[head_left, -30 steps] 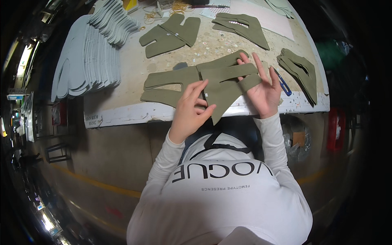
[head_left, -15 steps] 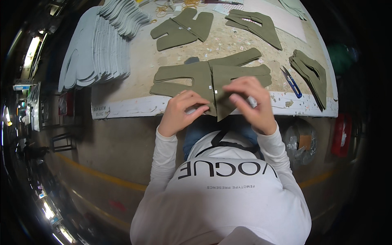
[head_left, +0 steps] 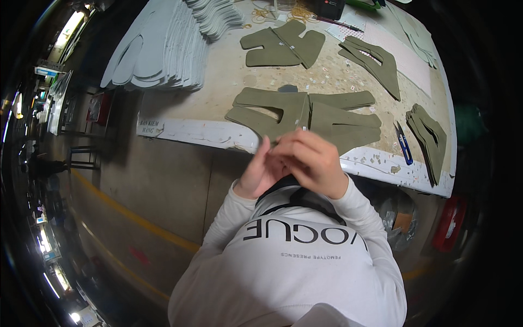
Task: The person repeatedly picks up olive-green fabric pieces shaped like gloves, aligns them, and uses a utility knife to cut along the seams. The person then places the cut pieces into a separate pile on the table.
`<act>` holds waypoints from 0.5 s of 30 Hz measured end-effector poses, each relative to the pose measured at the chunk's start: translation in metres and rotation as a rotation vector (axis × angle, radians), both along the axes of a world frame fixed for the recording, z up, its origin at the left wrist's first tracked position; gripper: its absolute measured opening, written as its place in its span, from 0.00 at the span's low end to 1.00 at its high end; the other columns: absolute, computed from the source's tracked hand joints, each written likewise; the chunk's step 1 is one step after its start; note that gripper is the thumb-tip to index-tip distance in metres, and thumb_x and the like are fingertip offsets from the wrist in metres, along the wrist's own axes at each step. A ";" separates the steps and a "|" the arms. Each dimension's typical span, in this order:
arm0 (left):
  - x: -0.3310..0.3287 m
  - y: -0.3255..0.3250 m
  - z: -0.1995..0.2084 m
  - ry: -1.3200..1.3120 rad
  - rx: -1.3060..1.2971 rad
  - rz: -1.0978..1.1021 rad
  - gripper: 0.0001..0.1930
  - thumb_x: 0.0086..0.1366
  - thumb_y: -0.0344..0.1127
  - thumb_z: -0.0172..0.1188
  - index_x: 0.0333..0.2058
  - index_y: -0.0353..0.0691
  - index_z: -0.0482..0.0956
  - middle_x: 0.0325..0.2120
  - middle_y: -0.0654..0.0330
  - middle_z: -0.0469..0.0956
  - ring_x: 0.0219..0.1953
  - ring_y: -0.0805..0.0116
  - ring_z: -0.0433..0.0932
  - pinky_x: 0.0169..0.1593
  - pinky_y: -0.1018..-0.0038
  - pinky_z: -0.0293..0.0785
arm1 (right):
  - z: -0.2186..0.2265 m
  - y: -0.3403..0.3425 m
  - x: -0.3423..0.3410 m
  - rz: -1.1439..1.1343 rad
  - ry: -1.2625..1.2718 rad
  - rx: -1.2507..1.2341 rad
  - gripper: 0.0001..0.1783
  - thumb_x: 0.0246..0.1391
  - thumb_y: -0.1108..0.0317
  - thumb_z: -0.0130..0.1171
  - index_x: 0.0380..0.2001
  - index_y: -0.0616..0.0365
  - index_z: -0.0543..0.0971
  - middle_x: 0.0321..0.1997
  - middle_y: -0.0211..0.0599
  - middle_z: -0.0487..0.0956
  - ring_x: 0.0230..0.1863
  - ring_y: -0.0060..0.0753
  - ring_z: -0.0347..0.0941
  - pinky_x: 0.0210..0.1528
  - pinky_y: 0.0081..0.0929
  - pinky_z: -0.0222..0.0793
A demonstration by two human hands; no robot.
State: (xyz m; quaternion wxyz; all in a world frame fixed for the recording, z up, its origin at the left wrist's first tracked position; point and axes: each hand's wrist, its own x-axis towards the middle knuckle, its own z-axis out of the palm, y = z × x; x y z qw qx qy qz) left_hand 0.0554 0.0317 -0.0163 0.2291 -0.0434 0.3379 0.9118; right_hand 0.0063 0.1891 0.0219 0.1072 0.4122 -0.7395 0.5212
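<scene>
My right hand (head_left: 315, 163) is closed, its fingers curled and pinched together in front of the table edge. My left hand (head_left: 259, 173) is right against it, thumb raised. Its fingers are mostly hidden behind the right hand, and both are slightly blurred. Whatever lies between the fingertips is too small and covered to make out. Just beyond the hands, two stacks of olive-green cut fabric pieces lie side by side, a left stack (head_left: 275, 103) and a right stack (head_left: 346, 128). The hands cover their near corners. Small white stickers show along the seam between them.
Blue-handled thread snips (head_left: 405, 146) lie to the right, beside another olive stack (head_left: 427, 141). More olive pieces (head_left: 283, 46) lie farther back, with a folded-looking olive stack (head_left: 376, 62) at the back right. Tall grey-white piles of cut pieces (head_left: 158, 49) stand at the left.
Both hands have come together, the right moving left and down to meet the left. My left hand has left the fabric corner it was pinching. The whole view has shifted.
</scene>
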 end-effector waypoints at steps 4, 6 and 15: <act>-0.031 -0.016 -0.003 -0.051 0.288 0.211 0.37 0.72 0.53 0.41 0.68 0.31 0.45 0.68 0.44 0.50 0.70 0.51 0.53 0.70 0.55 0.52 | 0.001 0.006 0.015 0.061 -0.057 0.096 0.13 0.42 0.81 0.62 0.33 0.54 0.79 0.35 0.31 0.75 0.31 0.36 0.76 0.31 0.29 0.72; -0.043 -0.025 -0.003 -0.031 0.241 0.265 0.35 0.72 0.50 0.42 0.68 0.31 0.46 0.69 0.43 0.49 0.70 0.49 0.50 0.70 0.53 0.51 | -0.002 0.013 0.019 0.041 -0.087 0.118 0.14 0.42 0.82 0.62 0.34 0.55 0.79 0.36 0.32 0.75 0.32 0.37 0.76 0.32 0.31 0.72; -0.059 -0.042 -0.001 0.079 0.012 0.340 0.30 0.73 0.42 0.40 0.68 0.34 0.47 0.67 0.39 0.52 0.70 0.45 0.51 0.70 0.49 0.52 | -0.033 0.032 0.030 -0.051 -0.134 0.154 0.14 0.43 0.82 0.62 0.36 0.58 0.78 0.38 0.35 0.75 0.35 0.40 0.77 0.35 0.32 0.73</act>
